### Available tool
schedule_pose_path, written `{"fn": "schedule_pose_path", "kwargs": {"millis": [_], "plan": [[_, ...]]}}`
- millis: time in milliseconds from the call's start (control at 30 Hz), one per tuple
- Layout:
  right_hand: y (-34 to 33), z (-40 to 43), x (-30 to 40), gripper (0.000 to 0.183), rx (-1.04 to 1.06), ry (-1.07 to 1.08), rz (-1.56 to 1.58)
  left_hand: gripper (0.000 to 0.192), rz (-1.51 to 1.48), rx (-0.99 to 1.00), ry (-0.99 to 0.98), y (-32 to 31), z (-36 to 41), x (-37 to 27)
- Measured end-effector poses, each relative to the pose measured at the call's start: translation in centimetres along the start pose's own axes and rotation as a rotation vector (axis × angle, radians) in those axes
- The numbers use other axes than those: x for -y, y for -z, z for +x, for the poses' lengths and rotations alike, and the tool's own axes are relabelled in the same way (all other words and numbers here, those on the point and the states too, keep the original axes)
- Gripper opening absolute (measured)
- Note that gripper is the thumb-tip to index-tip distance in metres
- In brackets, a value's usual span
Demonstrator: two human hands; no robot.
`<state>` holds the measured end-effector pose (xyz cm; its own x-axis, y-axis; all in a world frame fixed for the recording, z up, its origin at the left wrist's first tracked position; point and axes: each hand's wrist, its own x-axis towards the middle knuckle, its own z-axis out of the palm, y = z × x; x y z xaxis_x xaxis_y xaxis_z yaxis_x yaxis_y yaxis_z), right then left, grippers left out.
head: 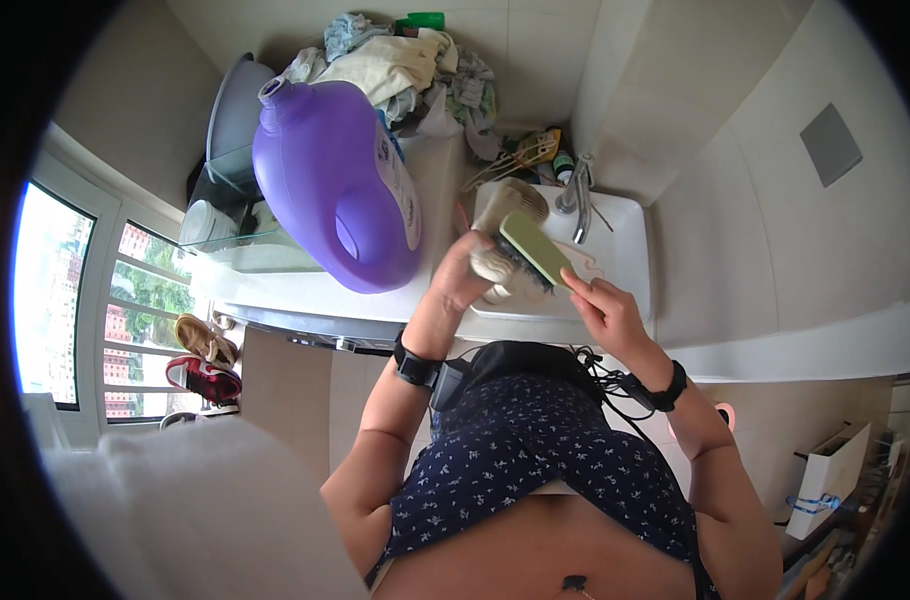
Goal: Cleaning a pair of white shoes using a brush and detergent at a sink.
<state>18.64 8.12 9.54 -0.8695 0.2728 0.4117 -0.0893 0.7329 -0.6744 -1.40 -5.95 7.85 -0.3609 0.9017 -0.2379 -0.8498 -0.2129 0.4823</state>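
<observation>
Over the white sink (623, 259), my left hand (466, 274) holds a beige shoe (509, 204) by its middle, with its pale ridged sole partly in view. My right hand (605, 309) grips the end of a green scrubbing brush (536, 249). The dark bristles face down and left, close against the shoe; whether they touch it is unclear. Another pale item lies in the sink below the shoe, largely hidden. A chrome faucet (577, 196) stands at the back of the sink.
A large purple detergent jug (327, 172) stands on the counter at the left, beside a glass tank (275, 251) and a grey basin (233, 109). Piled clothes (387, 67) lie behind. Wire hangers (511, 163) and a dark bottle (563, 165) sit behind the sink.
</observation>
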Motion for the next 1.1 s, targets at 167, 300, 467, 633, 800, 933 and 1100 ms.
{"fn": "schedule_pose_path", "kwargs": {"millis": [167,300,467,633,800,933,1100], "plan": [[-0.4,0.4,0.7,0.043,-0.006,-0.044,0.038,0.053,0.098,-0.014,0.008,0.3,0.0,1.5],[-0.6,1.8,1.0,0.042,-0.029,-0.023,0.028,0.054,0.134,-0.012,-0.003,-1.0,-0.2,1.9],[0.6,0.0,-0.2,0.041,0.014,-0.006,0.02,0.054,0.006,0.059,-0.036,-0.7,-0.9,-0.7],[-0.4,1.0,0.3,0.041,0.001,-0.059,0.027,0.056,0.081,-0.005,-0.036,-1.2,-0.3,1.2],[-0.6,1.3,0.3,0.042,-0.034,0.019,0.065,0.058,0.128,-0.005,-0.008,-0.9,-0.6,0.5],[0.5,-0.4,-0.5,0.042,0.04,-0.001,0.033,0.065,0.126,0.053,-0.042,-0.3,-1.1,-0.4],[-0.4,1.3,0.8,0.042,-0.024,-0.019,0.064,0.057,0.208,-0.011,0.001,-1.2,-0.9,2.1]]}}
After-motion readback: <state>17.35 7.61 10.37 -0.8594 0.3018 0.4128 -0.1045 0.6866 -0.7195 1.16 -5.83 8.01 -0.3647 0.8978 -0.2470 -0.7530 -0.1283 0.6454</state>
